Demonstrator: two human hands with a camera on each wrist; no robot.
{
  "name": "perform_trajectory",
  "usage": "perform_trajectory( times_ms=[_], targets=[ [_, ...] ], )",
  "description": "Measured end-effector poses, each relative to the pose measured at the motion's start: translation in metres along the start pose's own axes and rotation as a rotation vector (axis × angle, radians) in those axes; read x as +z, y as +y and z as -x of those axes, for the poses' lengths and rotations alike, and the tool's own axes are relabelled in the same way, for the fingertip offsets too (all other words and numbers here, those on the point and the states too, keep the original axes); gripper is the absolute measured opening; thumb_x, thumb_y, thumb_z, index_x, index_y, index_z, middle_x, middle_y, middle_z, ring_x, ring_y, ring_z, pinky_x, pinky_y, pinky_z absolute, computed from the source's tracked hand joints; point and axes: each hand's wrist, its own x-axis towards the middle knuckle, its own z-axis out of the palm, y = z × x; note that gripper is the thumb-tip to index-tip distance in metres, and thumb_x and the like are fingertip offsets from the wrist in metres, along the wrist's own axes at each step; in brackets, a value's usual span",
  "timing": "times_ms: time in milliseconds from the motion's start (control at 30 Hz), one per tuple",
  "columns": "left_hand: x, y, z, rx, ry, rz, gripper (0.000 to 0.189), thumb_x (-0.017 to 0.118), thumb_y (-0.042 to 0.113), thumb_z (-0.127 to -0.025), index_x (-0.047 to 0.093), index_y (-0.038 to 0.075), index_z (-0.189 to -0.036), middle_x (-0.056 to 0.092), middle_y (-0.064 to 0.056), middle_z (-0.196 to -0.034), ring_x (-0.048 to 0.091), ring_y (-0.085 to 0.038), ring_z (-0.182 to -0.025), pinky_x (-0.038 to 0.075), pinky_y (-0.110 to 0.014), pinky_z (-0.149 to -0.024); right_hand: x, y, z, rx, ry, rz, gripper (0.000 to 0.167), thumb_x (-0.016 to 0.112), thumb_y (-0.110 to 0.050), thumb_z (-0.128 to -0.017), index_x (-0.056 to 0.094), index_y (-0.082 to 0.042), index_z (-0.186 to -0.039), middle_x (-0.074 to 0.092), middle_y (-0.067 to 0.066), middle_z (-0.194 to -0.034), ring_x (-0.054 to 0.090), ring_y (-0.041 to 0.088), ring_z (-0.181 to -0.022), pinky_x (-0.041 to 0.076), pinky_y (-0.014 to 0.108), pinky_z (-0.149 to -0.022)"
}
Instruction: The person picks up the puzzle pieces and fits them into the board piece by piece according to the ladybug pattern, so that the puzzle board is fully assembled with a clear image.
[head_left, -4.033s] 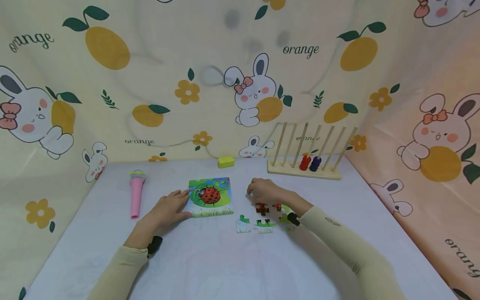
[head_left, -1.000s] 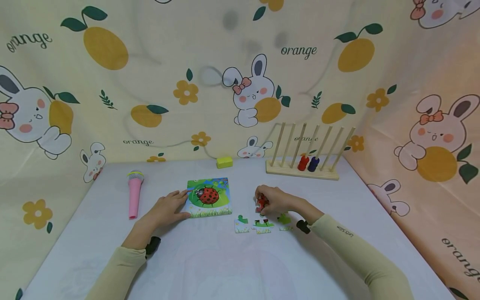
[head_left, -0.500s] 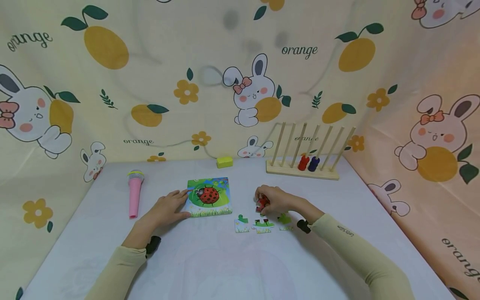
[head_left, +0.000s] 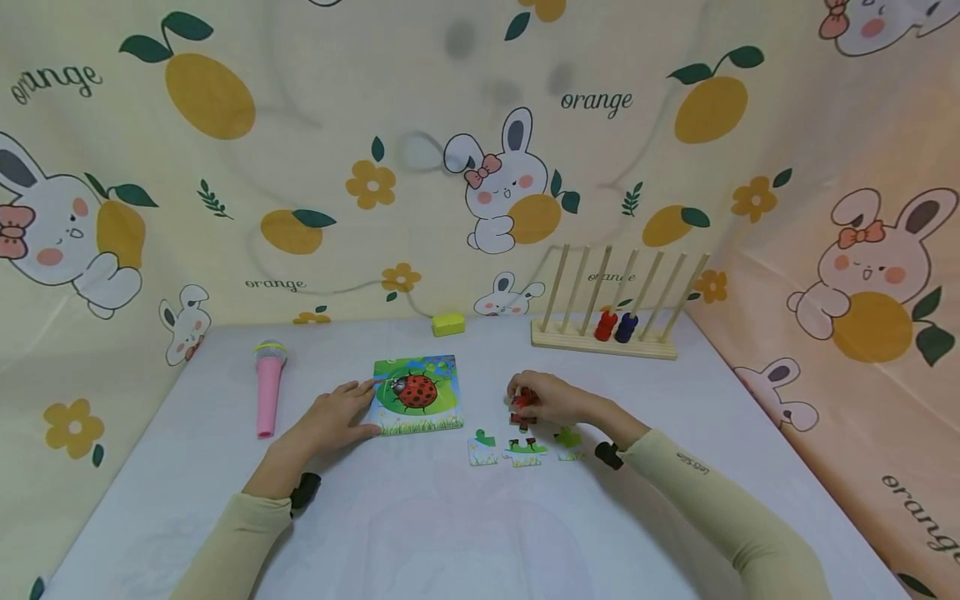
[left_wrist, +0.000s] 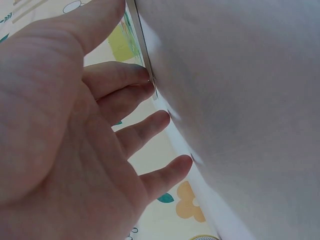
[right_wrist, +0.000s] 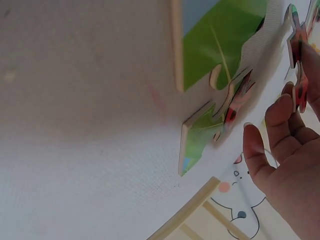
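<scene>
I read "orange" on the upper backdrop [head_left: 596, 150]. Mid-frame, the right hand [head_left: 557, 398] pinches red, black-spotted puzzle pieces [right_wrist: 300, 92]; the left hand's [head_left: 336, 421] relaxed fingers touch a ladybug board [head_left: 415, 396].

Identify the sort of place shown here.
Likely a tabletop play area, perhaps staged: a bunny-and-orange backdrop hangs behind the white table, which holds a ladybug picture board and a pink toy microphone.

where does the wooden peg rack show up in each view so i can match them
Head: wooden peg rack at the back, right of centre.
Left wrist: apparently just a sliver, top left corner.
Right wrist: bottom edge, right of centre, partly cut off.
Shared landmark: printed cloth backdrop.
</scene>
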Motion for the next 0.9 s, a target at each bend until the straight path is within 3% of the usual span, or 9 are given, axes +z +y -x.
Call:
perform_trajectory(
  times_ms=[267,500,700,900],
  targets=[
    [0.0,-0.001,0.0,0.003,0.003,-0.001,0.076,0.068,0.044,-0.093,0.045,-0.007,-0.145,0.038,-0.022,-0.155,0.035,-0.048,-0.139,0.036,-0.069,-0.101,0.0,0.002,0.0,-0.044,0.02,-0.096,0.02,0.053,0.008,-0.098,0.062,0.001,-0.113,0.064,0.013,-0.113,0.051,0.017,-0.087,0.046,0.028,-0.074],
    [0.0,-0.001,0.0,0.004,-0.001,-0.002,0.076,0.068,0.044,-0.093,0.045,-0.007,-0.145,0.038,-0.022,-0.155,0.035,-0.049,-0.139,0.036,-0.069,-0.101,-0.005,0.003,-0.007,-0.034,0.029,-0.142,0.02,0.055,0.004,-0.098,0.063,0.0,-0.116,0.062,0.005,-0.091,0.05,0.013,-0.072,0.044,0.025,-0.062],
    [-0.002,0.001,0.002,-0.006,-0.005,0.003,0.076,0.067,0.044,-0.093,0.045,-0.006,-0.145,0.037,-0.023,-0.155,0.034,-0.049,-0.139,0.035,-0.069,-0.102,-0.006,-0.003,-0.027,-0.058,0.085,-0.156,0.02,0.058,0.001,-0.098,0.062,0.003,-0.117,0.064,0.005,-0.095,0.051,0.014,-0.072,0.046,0.027,-0.064],
    [-0.004,0.003,0.003,0.015,0.005,0.013,0.075,0.067,0.043,-0.094,0.045,-0.008,-0.144,0.038,-0.024,-0.154,0.035,-0.05,-0.138,0.036,-0.069,-0.1,0.001,-0.013,-0.059,-0.096,0.105,-0.174,0.017,0.059,0.0,-0.098,0.063,0.003,-0.114,0.066,0.006,-0.097,0.05,0.013,-0.072,0.045,0.027,-0.066]
  ],
)
